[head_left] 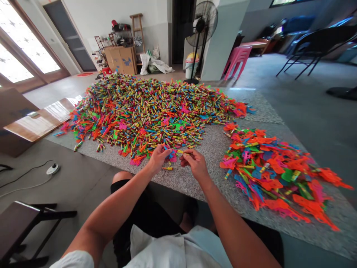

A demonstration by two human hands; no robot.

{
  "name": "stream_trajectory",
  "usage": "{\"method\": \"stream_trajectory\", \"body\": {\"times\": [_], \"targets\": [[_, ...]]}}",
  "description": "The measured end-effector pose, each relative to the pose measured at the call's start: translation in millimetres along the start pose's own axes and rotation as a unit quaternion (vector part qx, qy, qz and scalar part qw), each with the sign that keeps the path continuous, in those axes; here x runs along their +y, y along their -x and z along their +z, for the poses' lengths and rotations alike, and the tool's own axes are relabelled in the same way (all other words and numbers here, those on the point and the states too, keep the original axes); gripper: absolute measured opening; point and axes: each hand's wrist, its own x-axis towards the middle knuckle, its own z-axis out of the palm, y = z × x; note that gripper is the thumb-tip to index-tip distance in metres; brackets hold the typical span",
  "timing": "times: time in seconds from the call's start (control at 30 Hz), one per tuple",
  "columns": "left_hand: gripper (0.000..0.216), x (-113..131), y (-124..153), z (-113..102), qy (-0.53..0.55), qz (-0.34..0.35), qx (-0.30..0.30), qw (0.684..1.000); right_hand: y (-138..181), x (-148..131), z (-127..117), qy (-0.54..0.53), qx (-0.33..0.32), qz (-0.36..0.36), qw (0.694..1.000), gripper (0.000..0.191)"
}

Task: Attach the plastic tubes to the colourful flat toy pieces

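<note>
My left hand (159,157) is closed, pinching what looks like a small blue plastic toy gun (173,152); its exact outline is too small to make out. My right hand (194,160) pinches a short yellow patterned tube (180,152) between thumb and fingertips, its end close to the blue piece. Whether the two touch, I cannot tell. Under and beside my hands lie pink plastic pieces (137,160) and another loose yellow tube (167,168). Just beyond spreads a big heap of small patterned tubes (150,100) mixed with bright plastic toy guns.
A second pile of orange, pink, green and blue toy guns (275,163) with tubes sits to the right on the speckled stone slab (214,175). A dark stool (22,227) stands at lower left, near a cabled white device (52,169). A fan (199,26) stands behind.
</note>
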Motion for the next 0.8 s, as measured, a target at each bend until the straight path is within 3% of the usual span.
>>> {"method": "stream_trajectory", "body": {"times": [0.23, 0.43, 0.57, 0.67, 0.73, 0.8], "targets": [[0.05, -1.5, -3.3, 2.7, 0.009, 0.011, 0.015, 1.0, 4.5, -5.3, -2.8, 0.042, -0.051, 0.033, 0.997, 0.048], [0.048, -9.5, 0.2, 5.1, 0.004, -0.051, 0.016, 0.999, 20.7, 0.5, -8.6, 0.118, -0.054, 0.025, 0.991, 0.047], [0.045, -25.0, -2.7, 11.9, -0.042, -0.09, -0.005, 0.995, 32.7, 15.6, -15.2, 0.115, -0.032, 0.042, 0.992, 0.051], [0.04, -32.0, -7.4, 9.4, -0.137, -0.064, -0.005, 0.989, 30.6, 16.8, -31.4, 0.115, 0.038, 0.04, 0.992, 0.053], [0.034, -31.1, -5.9, -2.8, -0.239, -0.015, -0.003, 0.971, 21.8, 9.0, -54.1, 0.102, 0.146, 0.024, 0.984, 0.053], [0.031, -26.9, 1.8, -22.9, -0.364, 0.055, -0.024, 0.929, 8.7, -3.5, -84.0, 0.039, 0.273, -0.01, 0.961, 0.053]]}}
